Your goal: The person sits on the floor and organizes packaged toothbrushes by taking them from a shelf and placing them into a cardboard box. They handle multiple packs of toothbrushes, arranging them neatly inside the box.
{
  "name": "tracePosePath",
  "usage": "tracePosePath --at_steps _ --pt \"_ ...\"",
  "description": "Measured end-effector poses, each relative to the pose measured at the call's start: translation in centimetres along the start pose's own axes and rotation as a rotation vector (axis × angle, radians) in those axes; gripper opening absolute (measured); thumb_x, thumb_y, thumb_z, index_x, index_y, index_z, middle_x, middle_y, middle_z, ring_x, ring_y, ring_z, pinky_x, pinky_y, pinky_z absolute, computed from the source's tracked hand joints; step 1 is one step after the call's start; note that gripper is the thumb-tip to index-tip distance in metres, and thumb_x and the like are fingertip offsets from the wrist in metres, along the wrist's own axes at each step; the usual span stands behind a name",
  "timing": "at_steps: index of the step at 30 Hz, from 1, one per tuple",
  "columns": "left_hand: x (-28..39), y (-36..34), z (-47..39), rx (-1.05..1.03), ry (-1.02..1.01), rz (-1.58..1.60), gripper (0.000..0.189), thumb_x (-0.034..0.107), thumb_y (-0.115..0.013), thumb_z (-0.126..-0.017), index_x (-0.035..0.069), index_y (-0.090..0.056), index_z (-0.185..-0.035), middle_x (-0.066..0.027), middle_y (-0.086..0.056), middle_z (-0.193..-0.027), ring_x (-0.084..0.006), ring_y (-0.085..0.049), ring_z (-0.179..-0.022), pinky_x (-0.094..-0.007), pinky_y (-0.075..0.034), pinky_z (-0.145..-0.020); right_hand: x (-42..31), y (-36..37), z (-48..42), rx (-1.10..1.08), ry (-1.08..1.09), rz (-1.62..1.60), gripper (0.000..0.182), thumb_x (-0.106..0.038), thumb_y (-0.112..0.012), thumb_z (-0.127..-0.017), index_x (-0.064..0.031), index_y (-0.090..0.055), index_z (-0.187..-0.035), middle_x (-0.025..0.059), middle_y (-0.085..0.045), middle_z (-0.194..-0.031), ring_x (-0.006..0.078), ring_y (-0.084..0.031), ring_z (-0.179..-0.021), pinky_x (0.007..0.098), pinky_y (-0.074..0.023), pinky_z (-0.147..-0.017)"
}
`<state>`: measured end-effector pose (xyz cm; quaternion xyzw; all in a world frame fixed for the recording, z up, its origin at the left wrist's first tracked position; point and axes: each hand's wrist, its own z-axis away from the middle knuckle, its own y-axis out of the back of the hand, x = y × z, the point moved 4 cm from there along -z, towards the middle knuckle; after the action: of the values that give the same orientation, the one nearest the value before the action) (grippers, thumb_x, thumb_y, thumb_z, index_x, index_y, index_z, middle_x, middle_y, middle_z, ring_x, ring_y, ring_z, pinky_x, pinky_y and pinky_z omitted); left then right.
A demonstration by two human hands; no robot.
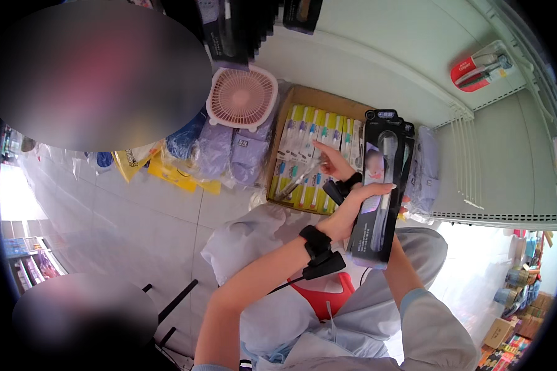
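Observation:
My left hand [348, 211] grips black toothbrush blister packs [376, 232], its thumb across the front and fingertips showing at the far edge. The packs stand upright, at least two together. My right arm passes behind them. Beyond, my right hand [333, 161] is over an open cardboard box [325, 92], with its index finger extended and the other fingers curled at the upper end of a slim clear package [299, 178]. That package slants down to the left and is blurred. In the box, yellow-and-white toothbrush packs [313, 127] lie in two rows.
A pink fan-like grille [241, 96] rests on plastic-wrapped lilac slippers [248, 155] left of the box. More wrapped lilac items [428, 162] lie to its right. White shelving [496, 215] with wire hooks [466, 157] and one red toothbrush pack [480, 69] stands at right. Black packs hang above [232, 41].

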<state>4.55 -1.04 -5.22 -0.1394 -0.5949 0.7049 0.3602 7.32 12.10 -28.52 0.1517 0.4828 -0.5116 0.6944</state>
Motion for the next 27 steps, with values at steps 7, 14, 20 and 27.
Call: tracePosePath --at_steps 7,14,20,27 --pt "1.1 0.7 -0.6 -0.084 0.038 -0.068 0.047 0.033 -0.051 -0.081 -0.005 -0.052 -0.109 -0.0118 -0.057 -0.109 -0.0176 -0.057 -0.096 -0.0244 -0.047 -0.075 0.0 -6.4 -1.8 0.158 -0.218 0.357 0.072 -0.033 -0.073 -0.067 0.0124 -0.039 -0.112 0.0113 -0.056 -0.073 0.0173 -0.059 -0.055 0.0283 -0.0487 -0.044" --pt "1.7 0.6 -0.5 -0.04 -0.034 0.044 0.042 0.031 -0.06 -0.076 -0.004 -0.054 -0.098 -0.0121 -0.061 -0.09 -0.0184 -0.06 -0.079 -0.0282 -0.049 -0.066 1.8 -6.6 -1.8 0.146 -0.153 0.678 0.062 -0.029 -0.07 -0.071 0.0161 -0.041 -0.104 0.015 -0.059 -0.064 0.0205 -0.062 -0.052 0.0307 -0.0509 -0.046" --pt "2.2 0.5 -0.2 -0.044 -0.027 0.096 0.043 0.032 -0.061 -0.075 -0.002 -0.05 -0.1 -0.0118 -0.06 -0.092 -0.0188 -0.06 -0.081 -0.0284 -0.049 -0.067 3.5 -6.2 -2.5 0.19 -0.031 0.479 0.046 -0.027 -0.069 -0.073 0.0127 -0.05 -0.085 0.0127 -0.058 -0.057 0.0206 -0.062 -0.054 0.0296 -0.0495 -0.046" --pt "3.2 -0.1 -0.1 -0.024 -0.079 0.122 0.039 0.029 -0.06 -0.076 0.001 -0.049 -0.101 -0.0126 -0.06 -0.093 -0.0198 -0.06 -0.084 -0.0295 -0.049 -0.069 3.7 -6.8 -1.9 0.254 0.074 0.851 0.028 -0.018 -0.064 -0.076 0.0083 -0.056 -0.071 0.0142 -0.06 -0.058 0.0238 -0.063 -0.053 0.0287 -0.0501 -0.048"
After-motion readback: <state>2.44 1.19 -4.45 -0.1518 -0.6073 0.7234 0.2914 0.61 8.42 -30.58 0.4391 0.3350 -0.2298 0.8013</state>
